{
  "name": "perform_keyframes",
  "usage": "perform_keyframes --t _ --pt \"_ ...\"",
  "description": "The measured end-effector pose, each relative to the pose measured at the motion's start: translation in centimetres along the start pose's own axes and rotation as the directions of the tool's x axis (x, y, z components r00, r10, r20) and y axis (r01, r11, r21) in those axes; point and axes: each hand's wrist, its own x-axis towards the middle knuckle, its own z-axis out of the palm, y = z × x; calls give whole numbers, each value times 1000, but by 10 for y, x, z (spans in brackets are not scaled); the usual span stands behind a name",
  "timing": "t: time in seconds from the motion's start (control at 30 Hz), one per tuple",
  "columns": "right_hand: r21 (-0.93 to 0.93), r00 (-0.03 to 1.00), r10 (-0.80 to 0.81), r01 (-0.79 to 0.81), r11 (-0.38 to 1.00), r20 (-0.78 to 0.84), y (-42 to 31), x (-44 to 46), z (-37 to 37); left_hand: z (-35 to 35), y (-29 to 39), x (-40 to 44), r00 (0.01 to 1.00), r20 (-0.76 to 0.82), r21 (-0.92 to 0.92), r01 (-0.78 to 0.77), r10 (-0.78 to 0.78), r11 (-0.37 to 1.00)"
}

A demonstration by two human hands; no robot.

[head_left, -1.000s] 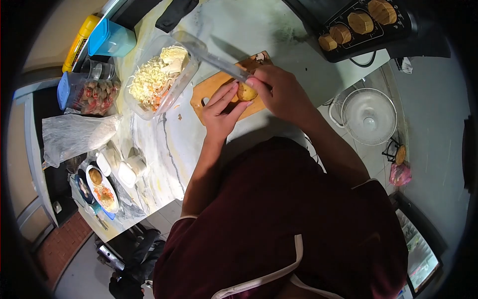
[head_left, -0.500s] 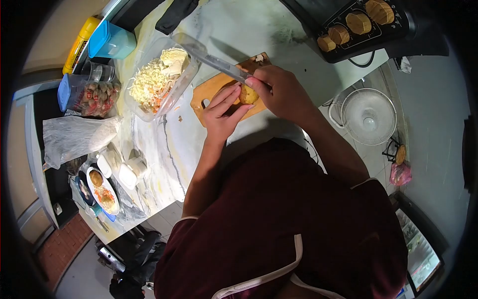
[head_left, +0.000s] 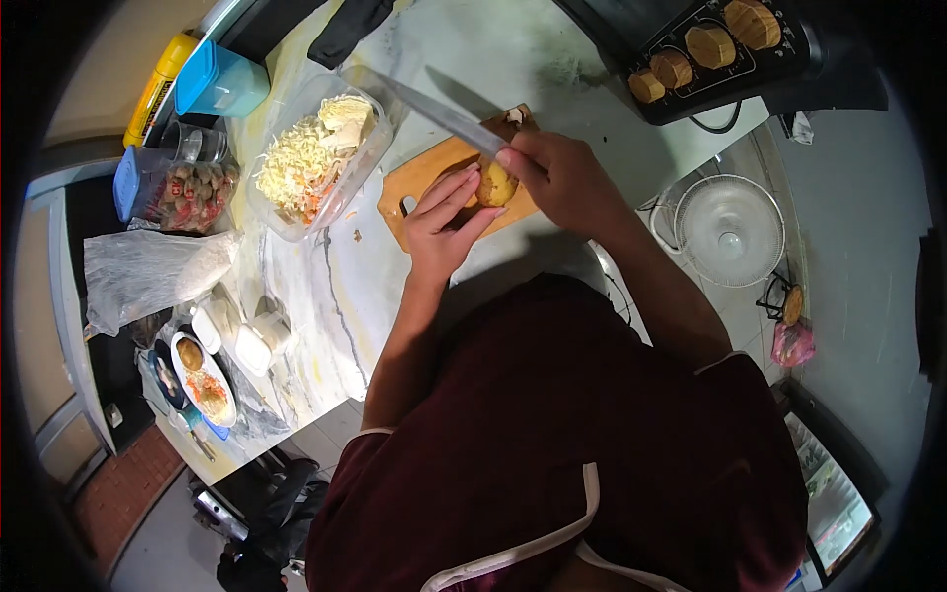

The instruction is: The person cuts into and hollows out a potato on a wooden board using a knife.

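A yellow-brown potato point(head_left: 497, 185) rests on the wooden cutting board point(head_left: 405, 182). My left hand point(head_left: 441, 221) holds it from the left, fingers and thumb on either side. In my right hand point(head_left: 558, 178) is a long knife point(head_left: 439, 111), gripped near the potato's upper edge, with its blade pointing up and left. My right palm hides the handle. Left of the board stands a clear plastic container point(head_left: 361, 176) with shredded cabbage, a larger pale piece and some orange shreds. A small scrap point(head_left: 514, 116) lies at the board's top corner.
A black stove point(head_left: 691, 61) with wooden-looking knobs is at the upper right. Along the left are a blue-lidded box point(head_left: 223, 81), a jar of wrapped items point(head_left: 192, 191), a plastic bag point(head_left: 148, 273) and an oval plate point(head_left: 227, 402) with food. A white basket point(head_left: 731, 231) sits lower at right.
The knife has turned, so its blade shows narrower and sits slightly higher over the potato. More of the potato is visible. My left hand has barely moved.
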Motion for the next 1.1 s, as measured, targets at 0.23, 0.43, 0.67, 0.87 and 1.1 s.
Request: perform_keyframes --t 0.23,0.43,0.67,0.87,1.1 --pt "106 998 56 -56 993 4 0 -3 1 0 0 0 1000 0 -3 3 -3 1000" --pt "39 1000 -8 8 999 -6 2 0 1 -2 0 -2 1000 1 -1 15 -15 1000" --pt "91 998 65 -67 994 27 3 0 2 -1 0 -2 1000 9 -8 16 -16 1000" --pt "104 1000 0 -3 995 31 3 -3 1 -1 -1 -2 1000 16 -3 -12 12 1000" --pt "165 999 41 -44 985 20 9 -2 4 -2 -3 -3 999 14 13 30 -31 999"
